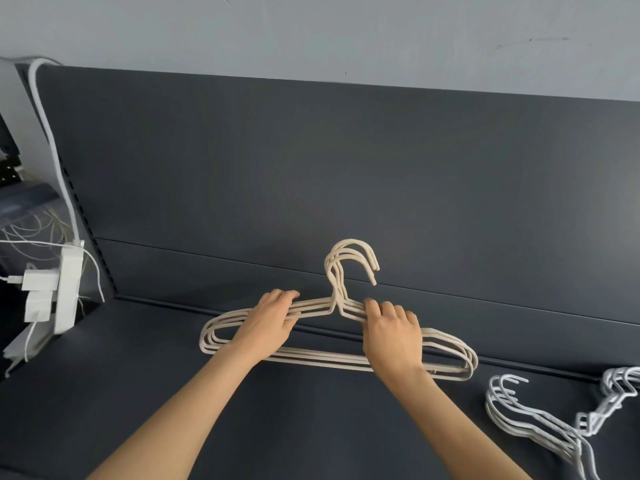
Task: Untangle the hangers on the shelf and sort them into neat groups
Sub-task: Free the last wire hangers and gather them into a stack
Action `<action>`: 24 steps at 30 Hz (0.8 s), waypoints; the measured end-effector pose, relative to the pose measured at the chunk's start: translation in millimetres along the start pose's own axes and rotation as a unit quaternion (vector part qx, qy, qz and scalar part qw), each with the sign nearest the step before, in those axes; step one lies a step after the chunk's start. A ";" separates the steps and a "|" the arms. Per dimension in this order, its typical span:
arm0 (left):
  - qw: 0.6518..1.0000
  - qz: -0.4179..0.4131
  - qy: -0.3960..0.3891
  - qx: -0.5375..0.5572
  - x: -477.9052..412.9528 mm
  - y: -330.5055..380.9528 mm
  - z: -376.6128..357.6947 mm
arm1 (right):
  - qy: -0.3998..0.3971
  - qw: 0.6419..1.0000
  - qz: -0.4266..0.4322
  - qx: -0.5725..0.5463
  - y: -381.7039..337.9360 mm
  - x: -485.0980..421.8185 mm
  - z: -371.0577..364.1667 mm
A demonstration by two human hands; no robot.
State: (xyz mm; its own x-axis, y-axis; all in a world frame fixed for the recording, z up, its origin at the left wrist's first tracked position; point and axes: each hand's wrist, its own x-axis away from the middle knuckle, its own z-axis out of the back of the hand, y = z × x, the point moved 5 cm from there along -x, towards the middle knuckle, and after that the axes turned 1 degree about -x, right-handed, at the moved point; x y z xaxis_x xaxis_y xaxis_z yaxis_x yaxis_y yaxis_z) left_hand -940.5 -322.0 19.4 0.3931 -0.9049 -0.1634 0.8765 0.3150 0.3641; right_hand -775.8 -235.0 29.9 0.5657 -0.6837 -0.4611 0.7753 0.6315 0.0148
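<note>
While both hands hold it, a stack of beige hangers [311, 361] stands nearly upright on the dark shelf [173, 393], hooks up and leaning towards the back panel [311, 168] just behind. The hangers sit nested closely, their hooks overlapping and all curving to the right.

The left hand [268, 323] grips the stack's left shoulder, its fingers [281, 296] curled over the top wires close to the neck. The right hand [393, 337] grips the right shoulder the same way, fingers [381, 310] bent over the wires beside the neck. Both forearms reach in from below the stack.

Right of the beige stack and nearer the shelf's front edge, a bunch of white hangers [540, 424] lies flat, partly cut off by the edge of view. Far to the left of the stack, past the shelf's end, a white power strip [69, 289] hangs with plugs and thin cables.
</note>
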 end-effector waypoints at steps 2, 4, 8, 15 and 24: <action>1.000 0.003 -0.004 0.003 0.1 -1.4 0.4 | 0.009 1.000 -0.006 -0.007 -3.1 -1.2 3.0; 0.999 0.006 -0.001 -0.045 -0.6 4.1 -0.8 | 0.004 1.000 -0.016 -0.018 -4.8 -4.7 2.8; 0.996 -0.003 0.005 -0.085 -2.6 15.9 -6.5 | -0.020 0.998 -0.042 -0.041 -0.2 -7.0 -4.4; 0.998 -0.007 0.038 -0.051 -3.3 9.5 -9.3 | -0.007 0.998 -0.042 -0.044 0.8 -7.5 -6.7; 1.000 0.007 0.020 -0.016 5.0 -22.3 13.1 | -0.020 0.996 -0.007 -0.086 -28.9 -17.3 -10.8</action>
State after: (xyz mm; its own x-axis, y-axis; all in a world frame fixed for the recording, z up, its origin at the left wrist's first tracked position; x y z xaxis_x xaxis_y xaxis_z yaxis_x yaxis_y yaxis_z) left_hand -961.8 -337.3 22.5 0.4156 -0.8885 -0.1946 0.8789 0.3373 0.3371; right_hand -810.9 -237.4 27.9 0.5690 -0.7045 -0.4243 0.7255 0.6729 -0.1445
